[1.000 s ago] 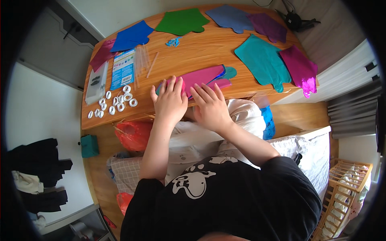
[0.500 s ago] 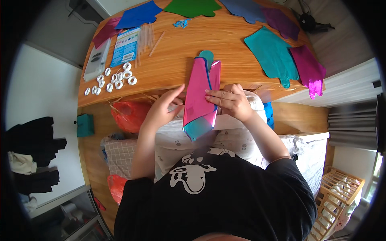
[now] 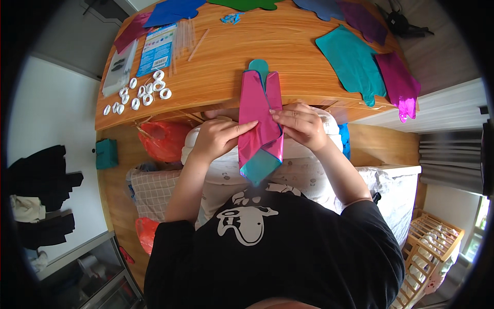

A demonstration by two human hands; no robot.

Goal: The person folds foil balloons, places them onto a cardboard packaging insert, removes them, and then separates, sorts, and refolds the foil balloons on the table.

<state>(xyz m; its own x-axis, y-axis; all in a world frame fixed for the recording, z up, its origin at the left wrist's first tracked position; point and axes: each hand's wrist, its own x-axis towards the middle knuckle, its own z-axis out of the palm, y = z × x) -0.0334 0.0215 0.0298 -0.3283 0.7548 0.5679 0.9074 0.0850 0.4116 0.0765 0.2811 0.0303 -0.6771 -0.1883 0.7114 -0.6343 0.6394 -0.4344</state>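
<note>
A flat, uninflated foil balloon (image 3: 252,108), pink with teal showing at both ends, is folded lengthwise into a long strip. Its far end lies on the wooden table (image 3: 216,87), and its near end hangs over the front edge toward my shirt. My left hand (image 3: 218,138) holds the strip's left side, index finger stretched across the pink foil; its other fingers are partly hidden. On the right side, my right hand (image 3: 302,125) pinches the foil near the fold line, thumb hidden beneath.
Teal (image 3: 350,59) and magenta (image 3: 397,82) foil balloons lie at the right; blue (image 3: 175,13) and green (image 3: 247,3) ones at the back. White ribbon rolls (image 3: 148,95), clear straws (image 3: 182,38), a blue printed card (image 3: 156,49) and small blue pieces (image 3: 231,18) are on the table.
My left hand has come from beside the balloon onto its pink surface. My right hand has shifted to the folded edge, and the strip has straightened slightly.
</note>
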